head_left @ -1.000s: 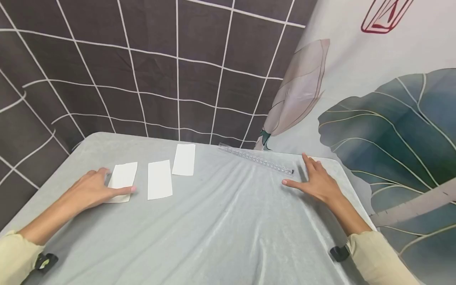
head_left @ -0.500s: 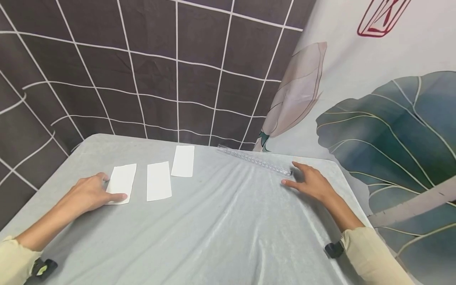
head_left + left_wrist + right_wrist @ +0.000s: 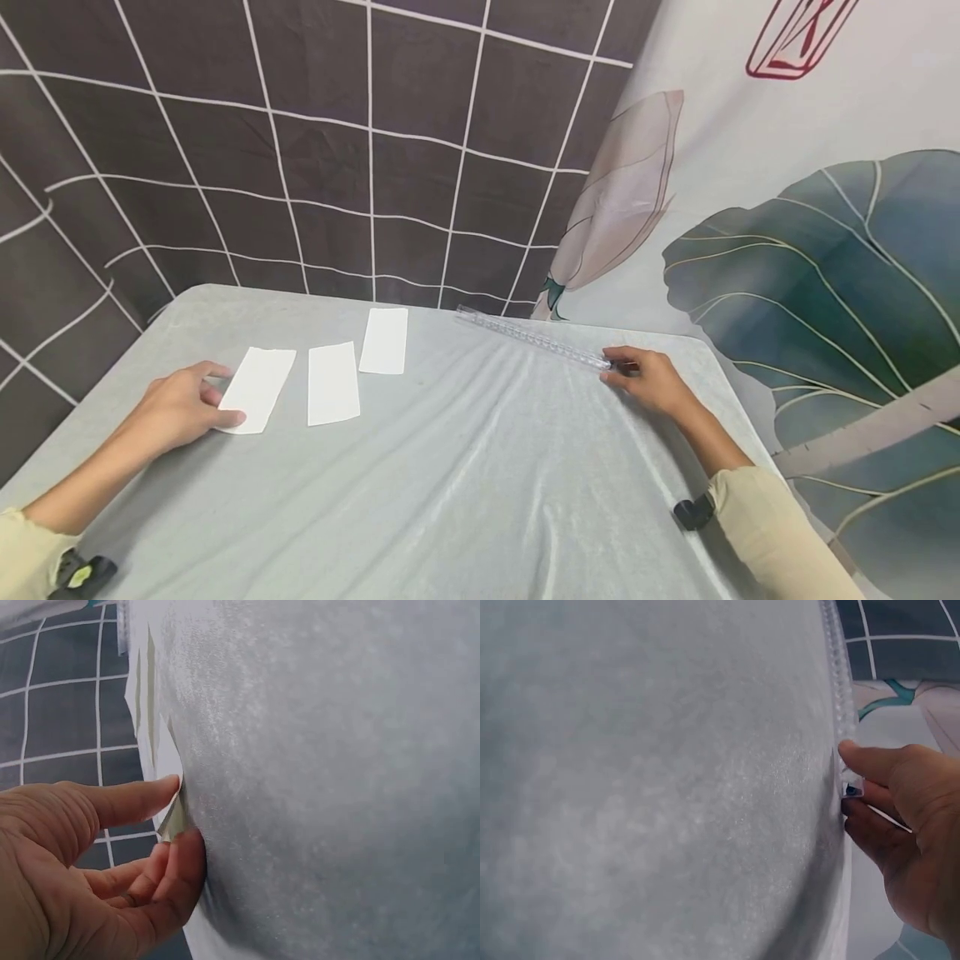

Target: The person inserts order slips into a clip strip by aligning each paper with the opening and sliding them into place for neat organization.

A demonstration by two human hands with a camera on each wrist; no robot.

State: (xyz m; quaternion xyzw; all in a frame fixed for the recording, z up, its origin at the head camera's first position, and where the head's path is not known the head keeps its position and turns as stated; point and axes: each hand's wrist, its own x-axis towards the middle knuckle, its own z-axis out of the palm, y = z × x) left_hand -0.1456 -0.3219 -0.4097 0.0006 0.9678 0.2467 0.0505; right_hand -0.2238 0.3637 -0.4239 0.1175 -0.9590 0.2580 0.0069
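Behind both hands, the worktop [image 3: 420,483], draped in grey fabric, is backed by dark gridded cloth [image 3: 317,150]; beyond the right hand [image 3: 654,382], a leaf-printed curtain [image 3: 832,242] is hung. Right of the left hand [image 3: 174,410], a middle paper slip [image 3: 333,383] and a farther paper slip [image 3: 384,341] are laid. A near paper slip [image 3: 258,387] is pinched by the left hand's thumb and fingers. By the right hand, the near end of a clear plastic tube [image 3: 536,336] is pinched; a dark piece [image 3: 853,789] is seen at that end.

left hand [image 3: 178,408]: drawing its thumb left, pinching the near left corner of the leftmost white card [image 3: 260,388] | leftmost white card: slanting farther right at its far end | right hand [image 3: 651,382]: moving in, gripping the right end of the clear tube [image 3: 532,337]
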